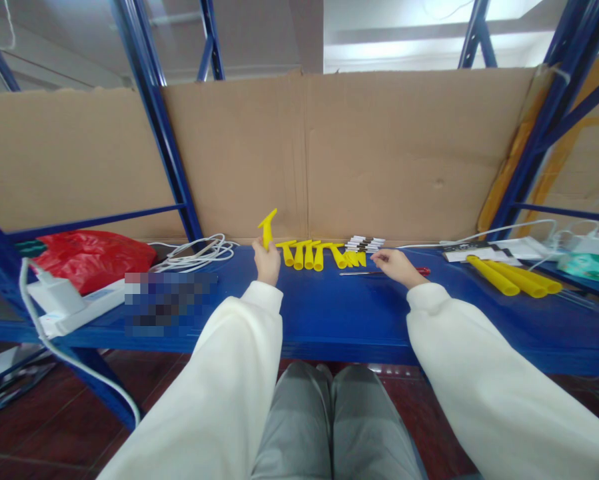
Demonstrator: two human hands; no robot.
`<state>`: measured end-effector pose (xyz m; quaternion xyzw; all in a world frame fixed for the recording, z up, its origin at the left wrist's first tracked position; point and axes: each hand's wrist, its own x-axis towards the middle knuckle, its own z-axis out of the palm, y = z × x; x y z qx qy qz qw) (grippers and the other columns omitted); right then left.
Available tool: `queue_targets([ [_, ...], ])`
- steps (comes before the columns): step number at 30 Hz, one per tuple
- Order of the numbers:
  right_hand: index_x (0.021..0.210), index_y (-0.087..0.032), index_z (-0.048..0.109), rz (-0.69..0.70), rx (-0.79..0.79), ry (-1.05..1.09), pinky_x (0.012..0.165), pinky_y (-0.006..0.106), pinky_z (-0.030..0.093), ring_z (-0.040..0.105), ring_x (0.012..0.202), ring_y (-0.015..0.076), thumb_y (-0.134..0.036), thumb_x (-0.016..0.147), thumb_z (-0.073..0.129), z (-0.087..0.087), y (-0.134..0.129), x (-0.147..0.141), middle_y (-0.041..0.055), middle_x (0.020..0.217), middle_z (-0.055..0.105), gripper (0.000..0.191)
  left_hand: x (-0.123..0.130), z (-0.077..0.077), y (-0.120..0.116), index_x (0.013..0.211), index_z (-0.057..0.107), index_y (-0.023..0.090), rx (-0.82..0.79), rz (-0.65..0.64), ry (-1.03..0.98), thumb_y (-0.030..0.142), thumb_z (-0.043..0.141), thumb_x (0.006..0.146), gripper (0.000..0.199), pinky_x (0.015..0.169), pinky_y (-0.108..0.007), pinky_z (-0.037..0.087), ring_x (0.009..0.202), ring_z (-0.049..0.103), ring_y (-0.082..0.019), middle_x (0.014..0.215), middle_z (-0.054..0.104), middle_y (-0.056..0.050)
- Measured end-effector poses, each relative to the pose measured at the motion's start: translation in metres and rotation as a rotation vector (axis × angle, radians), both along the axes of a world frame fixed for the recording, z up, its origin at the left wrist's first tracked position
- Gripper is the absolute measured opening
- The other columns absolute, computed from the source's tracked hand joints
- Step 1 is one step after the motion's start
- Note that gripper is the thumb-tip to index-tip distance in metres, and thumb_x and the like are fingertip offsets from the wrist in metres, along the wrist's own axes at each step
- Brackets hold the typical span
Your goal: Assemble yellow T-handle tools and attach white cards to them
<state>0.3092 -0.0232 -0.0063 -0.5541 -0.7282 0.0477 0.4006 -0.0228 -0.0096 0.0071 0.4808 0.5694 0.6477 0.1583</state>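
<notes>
My left hand (pixel 268 265) is closed around the lower part of a yellow T-shaped plastic handle (pixel 268 225), held upright above the blue shelf with its crosspiece on top. Several matching yellow T-shaped handles (pixel 308 256) lie in a row just right of that hand. My right hand (pixel 395 267) has its fingers pinched together; whatever may be between them is too small to tell. Beneath it, a screwdriver (pixel 423 271) with a red handle lies crosswise, partly covered by the hand. Small yellow pieces (pixel 355 259) and a stack of white-and-black strips (pixel 364 244) are close to its fingertips.
Three long yellow tubes (pixel 508 277) rest at the right of the blue shelf (pixel 329 313). Leftward are a coiled white cable (pixel 214 252), a red plastic bag (pixel 96 257) and a power strip (pixel 86 307). A cardboard panel (pixel 379 147) stands behind, between blue posts.
</notes>
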Motion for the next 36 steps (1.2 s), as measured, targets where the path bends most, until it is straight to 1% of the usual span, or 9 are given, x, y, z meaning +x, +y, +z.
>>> queue_targets([
  [4, 0.081, -0.019, 0.078, 0.006, 0.012, -0.002, 0.077, 0.03, 0.057, 0.071, 0.075, 0.0201, -0.015, 0.08, 0.057, -0.001, 0.002, 0.003, 0.0056, 0.081, 0.079, 0.021, 0.007, 0.007, -0.006, 0.145, 0.038, 0.027, 0.064, -0.138, -0.325, 0.021, 0.05, 0.094, 0.053, 0.067, -0.025, 0.054, 0.083, 0.072, -0.016, 0.116, 0.063, -0.008],
  [8, 0.081, -0.019, 0.078, -0.009, 0.034, -0.006, 0.078, 0.031, 0.058, 0.072, 0.077, 0.0204, -0.015, 0.08, 0.056, 0.0, 0.004, 0.01, 0.0056, 0.081, 0.079, 0.022, 0.012, 0.015, -0.017, 0.151, 0.028, 0.035, 0.007, -0.355, -0.516, 0.011, 0.056, 0.087, 0.074, 0.067, -0.021, 0.052, 0.089, 0.073, -0.014, 0.111, 0.066, -0.004],
  [11, 0.081, -0.018, 0.078, -0.044, 0.042, -0.017, 0.079, 0.031, 0.057, 0.073, 0.078, 0.0208, -0.015, 0.08, 0.058, 0.001, 0.004, 0.014, 0.0063, 0.083, 0.079, 0.021, 0.016, 0.019, -0.026, 0.151, 0.028, 0.036, -0.025, -0.469, -0.534, 0.009, 0.056, 0.085, 0.077, 0.066, -0.021, 0.051, 0.091, 0.072, -0.014, 0.106, 0.067, -0.003],
  [18, 0.082, -0.017, 0.078, -0.079, 0.021, -0.032, 0.081, 0.03, 0.057, 0.074, 0.081, 0.02, -0.012, 0.08, 0.058, 0.002, 0.003, 0.015, 0.006, 0.085, 0.08, 0.021, 0.022, 0.018, -0.028, 0.15, 0.036, 0.029, 0.004, -0.578, -0.459, 0.007, 0.063, 0.079, 0.079, 0.069, -0.022, 0.051, 0.076, 0.066, -0.011, 0.101, 0.065, -0.003],
  [22, 0.081, -0.018, 0.078, -0.077, 0.016, -0.027, 0.081, 0.03, 0.057, 0.074, 0.08, 0.0203, -0.012, 0.08, 0.058, 0.003, 0.002, 0.015, 0.0058, 0.085, 0.08, 0.021, 0.02, 0.015, -0.023, 0.147, 0.041, 0.029, 0.021, -0.576, -0.355, 0.003, 0.066, 0.073, 0.083, 0.07, -0.025, 0.053, 0.065, 0.06, -0.009, 0.097, 0.062, 0.0],
  [26, 0.084, -0.018, 0.079, -0.099, 0.017, -0.034, 0.083, 0.032, 0.057, 0.074, 0.083, 0.0219, -0.014, 0.081, 0.057, 0.005, 0.001, 0.018, 0.0072, 0.088, 0.08, 0.022, 0.02, 0.011, -0.019, 0.142, 0.049, 0.025, 0.012, -0.52, -0.258, 0.006, 0.06, 0.081, 0.065, 0.06, -0.023, 0.051, 0.053, 0.05, -0.007, 0.092, 0.062, 0.001],
  [28, 0.085, -0.018, 0.079, -0.119, 0.027, -0.047, 0.084, 0.032, 0.057, 0.074, 0.084, 0.0224, -0.015, 0.081, 0.058, 0.006, 0.0, 0.02, 0.0079, 0.089, 0.08, 0.022, 0.022, 0.008, -0.019, 0.142, 0.05, 0.023, 0.019, -0.481, -0.163, 0.011, 0.059, 0.085, 0.058, 0.062, -0.024, 0.053, 0.057, 0.055, -0.008, 0.099, 0.066, -0.003],
  [31, 0.086, -0.018, 0.08, -0.138, 0.051, -0.066, 0.082, 0.031, 0.057, 0.074, 0.082, 0.022, -0.016, 0.082, 0.058, 0.006, 0.0, 0.023, 0.0076, 0.086, 0.079, 0.023, 0.024, 0.004, -0.02, 0.143, 0.052, 0.022, 0.054, -0.453, 0.008, 0.025, 0.061, 0.09, 0.053, 0.078, -0.029, 0.058, 0.083, 0.069, -0.017, 0.113, 0.071, -0.009],
  [36, 0.085, -0.019, 0.08, -0.205, 0.016, -0.14, 0.079, 0.029, 0.056, 0.074, 0.083, 0.0219, -0.016, 0.082, 0.056, 0.007, -0.001, 0.025, 0.0076, 0.085, 0.079, 0.024, 0.026, 0.004, -0.025, 0.141, 0.057, 0.019, 0.073, -0.465, 0.296, 0.029, 0.058, 0.093, 0.049, 0.106, -0.036, 0.049, 0.123, 0.063, -0.024, 0.133, 0.068, -0.011],
])
